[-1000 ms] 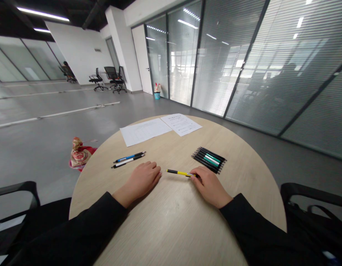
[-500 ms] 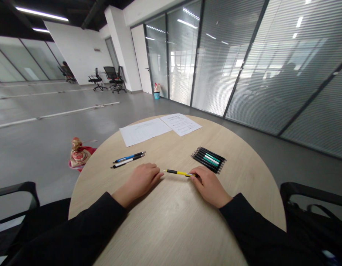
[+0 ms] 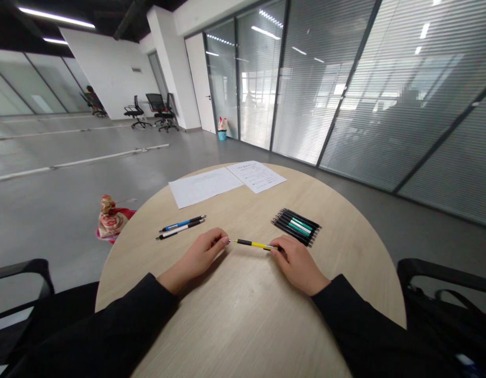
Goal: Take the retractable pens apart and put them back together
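Note:
A yellow pen (image 3: 258, 245) with a black grip lies level above the table between my hands, its thin point to the left. My right hand (image 3: 296, 262) is closed around its black rear end. The fingertips of my left hand (image 3: 201, 257) are pinched together right at the point; a tiny silvery bit shows there, too small to name. Beyond my left hand, a blue pen (image 3: 183, 223) and a white pen (image 3: 181, 229) lie side by side. Past my right hand is a row of several black pens (image 3: 290, 219), some with green or white barrels.
Two printed paper sheets (image 3: 205, 186) lie at the far side of the round wooden table (image 3: 243, 315). Black chairs stand at the left (image 3: 22, 270) and right (image 3: 443, 278). A red and beige bag (image 3: 111, 220) is on the floor to the left.
My left hand has drawn slightly left, its thumb turning up against the fingers at the pen's point. My right hand keeps its hold on the yellow pen.

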